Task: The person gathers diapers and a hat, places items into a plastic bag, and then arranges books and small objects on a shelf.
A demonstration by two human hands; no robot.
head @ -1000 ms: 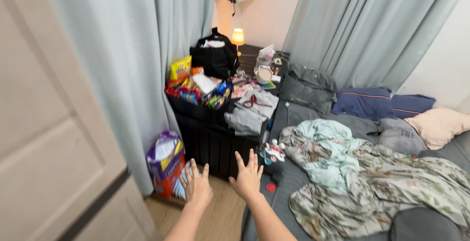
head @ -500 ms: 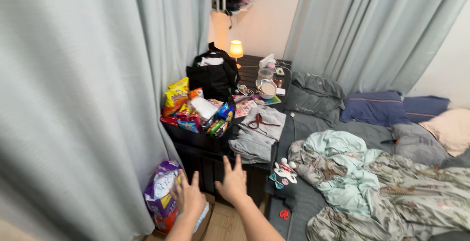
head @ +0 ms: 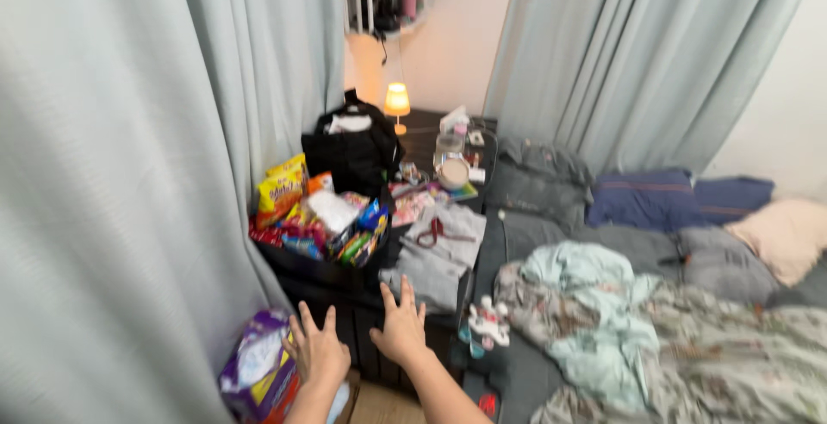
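Note:
My left hand [head: 317, 353] and my right hand [head: 399, 333] are held out in front of me, fingers spread, palms down, holding nothing. Both hover before a black cabinet [head: 345, 299] beside the bed. My left hand is just right of a purple and orange bag [head: 254, 374] on the floor. My right hand is just below folded grey clothes [head: 435, 256] that lie on the cabinet top. A small white plush toy [head: 484, 324] lies on the bed edge to the right of my right hand.
A black bin of colourful snack packets [head: 314, 221] sits on the cabinet, a black bag [head: 349, 148] and a lit lamp [head: 396, 101] behind it. Pale curtains [head: 129, 174] hang at left. A bed [head: 655, 321] with rumpled floral sheets and pillows fills the right.
The view has moved forward and past the door, which is gone from sight. Both hands stay spread and have come closer to the black cabinet.

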